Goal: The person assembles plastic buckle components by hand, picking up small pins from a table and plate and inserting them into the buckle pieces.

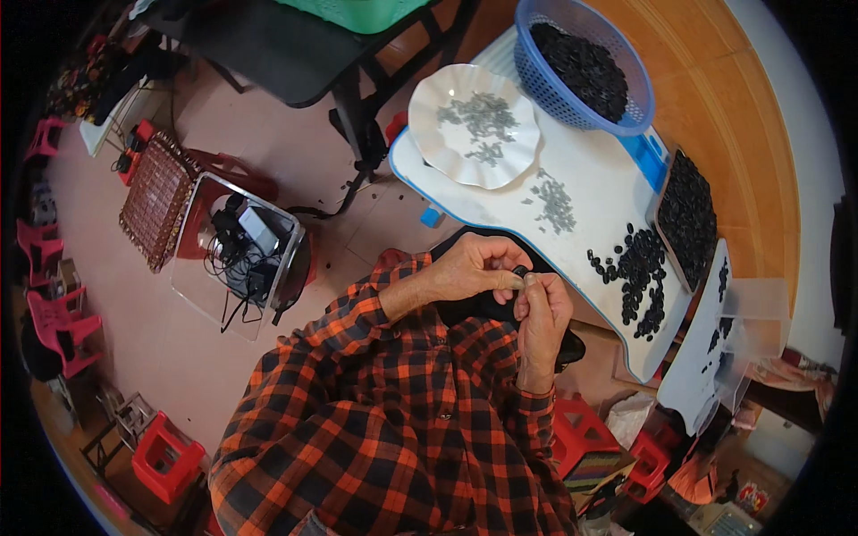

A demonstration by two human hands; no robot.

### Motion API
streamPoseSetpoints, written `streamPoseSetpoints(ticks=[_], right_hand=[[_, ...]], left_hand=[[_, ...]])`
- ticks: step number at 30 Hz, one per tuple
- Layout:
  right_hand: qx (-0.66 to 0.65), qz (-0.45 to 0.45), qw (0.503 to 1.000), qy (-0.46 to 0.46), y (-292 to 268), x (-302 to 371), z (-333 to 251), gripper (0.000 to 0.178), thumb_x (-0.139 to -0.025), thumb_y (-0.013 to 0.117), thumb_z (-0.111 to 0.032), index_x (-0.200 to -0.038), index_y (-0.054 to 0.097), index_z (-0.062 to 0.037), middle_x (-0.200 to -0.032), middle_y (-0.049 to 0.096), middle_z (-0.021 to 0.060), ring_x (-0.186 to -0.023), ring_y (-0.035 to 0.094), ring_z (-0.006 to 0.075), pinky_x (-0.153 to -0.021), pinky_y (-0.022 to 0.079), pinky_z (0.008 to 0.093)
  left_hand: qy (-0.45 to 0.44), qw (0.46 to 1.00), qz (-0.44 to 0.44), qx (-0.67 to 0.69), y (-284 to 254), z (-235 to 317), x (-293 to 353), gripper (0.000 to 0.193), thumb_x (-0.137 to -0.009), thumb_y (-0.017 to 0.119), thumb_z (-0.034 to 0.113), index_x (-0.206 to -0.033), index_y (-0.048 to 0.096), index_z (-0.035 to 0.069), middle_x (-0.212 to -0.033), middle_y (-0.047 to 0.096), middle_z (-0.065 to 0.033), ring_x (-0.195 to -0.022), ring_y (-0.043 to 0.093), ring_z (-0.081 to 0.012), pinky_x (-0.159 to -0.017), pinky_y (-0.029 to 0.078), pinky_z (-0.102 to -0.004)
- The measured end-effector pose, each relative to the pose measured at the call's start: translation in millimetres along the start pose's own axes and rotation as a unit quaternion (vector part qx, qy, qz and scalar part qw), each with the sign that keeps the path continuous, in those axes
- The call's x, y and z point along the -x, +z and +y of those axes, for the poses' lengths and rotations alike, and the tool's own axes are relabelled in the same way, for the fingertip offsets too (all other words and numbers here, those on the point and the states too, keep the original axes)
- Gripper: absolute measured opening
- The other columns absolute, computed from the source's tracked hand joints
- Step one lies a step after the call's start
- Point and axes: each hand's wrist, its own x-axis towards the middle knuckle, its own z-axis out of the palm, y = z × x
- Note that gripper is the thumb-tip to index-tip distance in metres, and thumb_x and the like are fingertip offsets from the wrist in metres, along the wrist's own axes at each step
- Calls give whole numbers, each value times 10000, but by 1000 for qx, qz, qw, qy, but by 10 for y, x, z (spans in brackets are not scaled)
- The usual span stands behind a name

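My left hand [478,266] pinches a small black oval piece [520,271] between thumb and fingers, above my lap at the table's near edge. Close beside it, the fingers of my right hand [543,313] are pressed together against the same piece; anything else in them is too small to make out. On the white table [590,232] lies a loose spread of similar black pieces [636,277]. Farther left are a small pile of greyish, see-through bits [554,202] and a white wavy-rimmed plate [431,147] with more of those bits.
A blue perforated basket [545,87] full of black pieces stands at the table's far side. To the right is a tray [662,234] heaped with them. A clear bin [198,234] of cables sits on the left, near red stools [168,457] and a black table [268,54].
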Motion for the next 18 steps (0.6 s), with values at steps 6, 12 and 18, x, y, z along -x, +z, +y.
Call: streamPoseSetpoints(ticks=[6,12,18], right_hand=[[172,-51,984,-11,-12,-3,86,143,-904,571,-141,-813,561,-31,-672,542,-3,-540,447,31,-494,368,176],[219,-86,972,10,-119,11,185,130,-902,583,-128,-842,560,-15,-703,555,5,-596,474,38,-539,402,180],[231,-97,968,0,-139,35,241,140,-906,579,-135,-846,562,-10,-700,559,7,-592,481,41,-535,407,182]], left_hand=[[-171,983,-13,-64,-610,-204,183,234,-836,644,76,-1025,583,-49,-805,616,-61,-651,635,-110,-571,570,-241],[-291,931,211,-62,-1521,-677,566,257,-819,649,77,-1040,594,-43,-771,622,-94,-669,637,-164,-566,565,-275],[-274,892,358,17,-2083,-1226,744,164,-830,611,30,-937,590,-93,-762,634,-146,-675,647,-227,-614,582,-346]])
